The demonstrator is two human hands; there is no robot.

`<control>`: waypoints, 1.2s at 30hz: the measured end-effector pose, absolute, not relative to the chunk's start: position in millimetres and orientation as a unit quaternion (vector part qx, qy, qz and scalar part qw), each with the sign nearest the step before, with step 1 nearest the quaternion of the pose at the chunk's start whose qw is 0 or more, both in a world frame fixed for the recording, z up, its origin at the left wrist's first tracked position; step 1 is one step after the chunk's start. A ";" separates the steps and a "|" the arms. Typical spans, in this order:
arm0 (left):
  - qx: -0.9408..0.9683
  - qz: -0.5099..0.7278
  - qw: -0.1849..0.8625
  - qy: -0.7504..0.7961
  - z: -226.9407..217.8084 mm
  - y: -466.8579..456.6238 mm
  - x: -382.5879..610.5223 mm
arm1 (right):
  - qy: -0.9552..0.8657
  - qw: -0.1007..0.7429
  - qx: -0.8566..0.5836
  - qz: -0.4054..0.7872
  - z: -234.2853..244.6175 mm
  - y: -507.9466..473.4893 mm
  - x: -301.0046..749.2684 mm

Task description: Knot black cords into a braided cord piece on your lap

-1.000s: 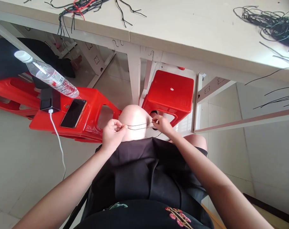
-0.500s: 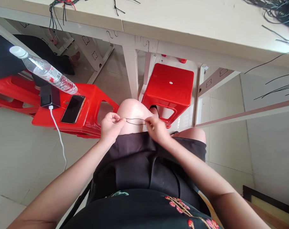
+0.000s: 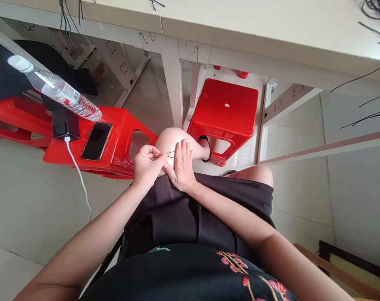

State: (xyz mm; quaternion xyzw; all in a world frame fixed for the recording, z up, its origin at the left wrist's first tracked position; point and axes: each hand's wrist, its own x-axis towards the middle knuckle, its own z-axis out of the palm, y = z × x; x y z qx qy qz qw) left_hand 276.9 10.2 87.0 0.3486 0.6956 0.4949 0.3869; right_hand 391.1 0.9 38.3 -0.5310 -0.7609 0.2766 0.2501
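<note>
Over my bare knee [image 3: 171,136], my left hand [image 3: 148,164] pinches a thin black cord [image 3: 171,153] between thumb and fingertips. The cord runs right from the pinch and goes under my right hand [image 3: 182,167]. That hand lies flat on the leg with its fingers stretched out, pressing the cord against the skin; its thumb reaches close to the left thumb. The part of the cord beneath the palm is hidden.
To the left, a red stool [image 3: 123,129] carries a water bottle [image 3: 61,90], a phone [image 3: 96,141] and a black charger block [image 3: 65,124] with a white cable. Another red stool [image 3: 225,104] stands under the table [image 3: 240,33]. Black cords [image 3: 374,31] hang over the table's edge. A person's dark-clad leg [image 3: 45,58] is at far left.
My right hand has gone from pinching the cord's loop to lying flat on it against my leg. The left hand keeps its pinch. The view has shifted slightly.
</note>
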 end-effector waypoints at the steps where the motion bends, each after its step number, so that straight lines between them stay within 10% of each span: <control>1: 0.348 0.493 0.386 0.698 87.7 12.0 276.7 | -0.757 0.238 -0.532 0.295 37.3 6.2 387.7; 36: 0.316 0.492 0.387 0.713 94.4 60.7 267.4 | -0.579 0.226 -0.636 0.457 56.4 130.7 365.3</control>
